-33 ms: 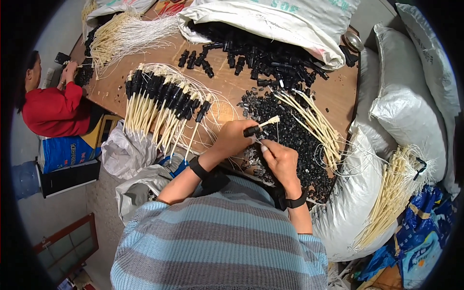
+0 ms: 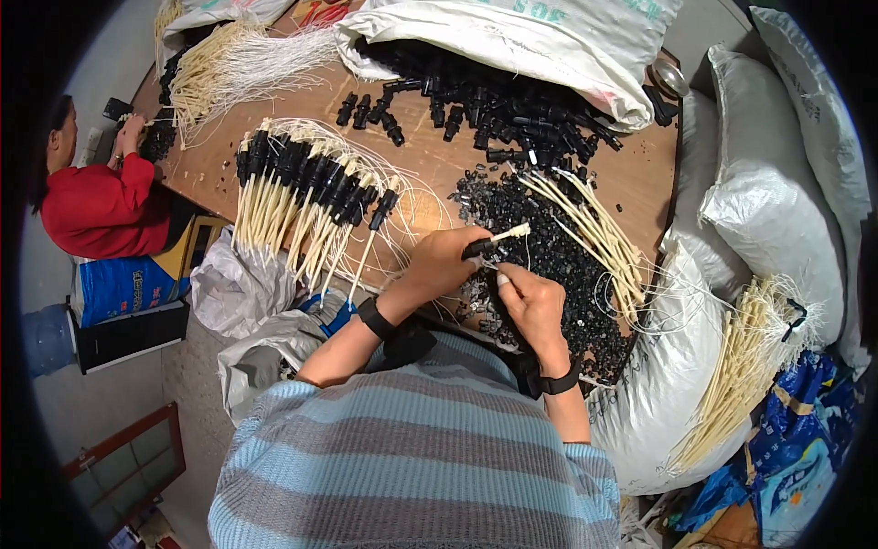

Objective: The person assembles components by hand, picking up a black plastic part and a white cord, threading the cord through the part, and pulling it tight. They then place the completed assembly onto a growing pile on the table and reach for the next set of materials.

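Observation:
My left hand [image 2: 437, 269] is closed around a black plastic connector [image 2: 477, 247]. From the connector a cream-coloured tube [image 2: 512, 232] sticks out to the right, with a thin white string hanging at its end. My right hand [image 2: 534, 309] is closed just to the right, thumb and forefinger pinched close below the connector; what lies between those fingertips is too small to make out. Under both hands spreads a pile of small dark plastic pieces [image 2: 585, 316]. Left of my left hand lies a row of cream tubes with black connectors [image 2: 315, 188] fitted on them.
Loose cream tubes [image 2: 594, 233] lie across the pile's right side. Farther back, black connectors [image 2: 457, 105] spill from a white woven sack [image 2: 540, 46]. Full sacks [image 2: 768, 183] stand at the right. A co-worker in red [image 2: 105, 210] sits at the table's left end.
The black connector and its tube have tipped slightly downward in my left hand. My right hand stays almost where it was.

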A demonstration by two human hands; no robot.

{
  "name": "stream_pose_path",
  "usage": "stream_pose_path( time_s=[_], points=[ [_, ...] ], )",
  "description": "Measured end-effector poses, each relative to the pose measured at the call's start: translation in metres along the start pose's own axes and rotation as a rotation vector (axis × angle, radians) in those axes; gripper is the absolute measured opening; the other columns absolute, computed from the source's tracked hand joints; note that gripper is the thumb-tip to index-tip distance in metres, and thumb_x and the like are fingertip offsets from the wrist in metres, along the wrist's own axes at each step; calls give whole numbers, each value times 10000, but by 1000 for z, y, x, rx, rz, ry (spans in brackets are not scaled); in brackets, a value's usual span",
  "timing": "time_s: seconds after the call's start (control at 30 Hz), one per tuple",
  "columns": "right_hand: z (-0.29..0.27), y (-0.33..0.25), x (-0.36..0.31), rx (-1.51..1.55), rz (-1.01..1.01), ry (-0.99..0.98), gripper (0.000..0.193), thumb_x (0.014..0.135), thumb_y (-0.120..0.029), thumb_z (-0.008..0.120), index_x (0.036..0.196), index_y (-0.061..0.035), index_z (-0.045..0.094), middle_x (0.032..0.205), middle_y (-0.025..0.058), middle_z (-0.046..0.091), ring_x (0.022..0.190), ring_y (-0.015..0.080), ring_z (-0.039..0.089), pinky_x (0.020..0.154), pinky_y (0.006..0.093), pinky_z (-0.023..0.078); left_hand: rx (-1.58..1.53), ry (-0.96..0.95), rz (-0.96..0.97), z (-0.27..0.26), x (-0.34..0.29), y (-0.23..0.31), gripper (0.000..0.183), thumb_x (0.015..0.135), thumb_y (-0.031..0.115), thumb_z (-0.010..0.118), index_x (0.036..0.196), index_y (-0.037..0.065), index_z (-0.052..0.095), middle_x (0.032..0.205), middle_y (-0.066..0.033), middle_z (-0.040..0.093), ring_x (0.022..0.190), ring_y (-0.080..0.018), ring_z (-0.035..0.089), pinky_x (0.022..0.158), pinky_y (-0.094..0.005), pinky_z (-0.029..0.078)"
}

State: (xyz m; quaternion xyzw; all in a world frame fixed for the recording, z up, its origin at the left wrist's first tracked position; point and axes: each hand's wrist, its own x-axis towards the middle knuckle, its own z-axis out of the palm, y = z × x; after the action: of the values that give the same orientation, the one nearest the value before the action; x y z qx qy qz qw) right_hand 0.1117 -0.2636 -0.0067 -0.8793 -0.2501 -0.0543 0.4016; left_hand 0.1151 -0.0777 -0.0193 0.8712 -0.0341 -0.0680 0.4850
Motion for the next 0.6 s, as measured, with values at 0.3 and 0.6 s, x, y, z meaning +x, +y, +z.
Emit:
stream_pose_path(
  time_s=[0.3, 0.6],
  points=[
    [-1, 3, 3, -18, 123, 64, 146, 822, -78, 643, 943, -46, 716, 704, 115, 661, 540, 186, 611, 515, 283, 462, 209, 28, 186, -3, -2, -8, 395, 702, -45, 591, 1075, 81, 629, 965, -124, 659, 942, -336, 622, 791, -426, 494],
    [5, 1, 7, -19, 57, 18, 143, 837, -73, 624, 961, -37, 685, 685, 111, 644, 549, 219, 604, 528, 306, 463, 173, 28, 277, 2, 1, -9, 356, 722, 6, 581, 1058, 120, 608, 858, -105, 651, 848, -337, 631, 693, -452, 478]
  ],
)
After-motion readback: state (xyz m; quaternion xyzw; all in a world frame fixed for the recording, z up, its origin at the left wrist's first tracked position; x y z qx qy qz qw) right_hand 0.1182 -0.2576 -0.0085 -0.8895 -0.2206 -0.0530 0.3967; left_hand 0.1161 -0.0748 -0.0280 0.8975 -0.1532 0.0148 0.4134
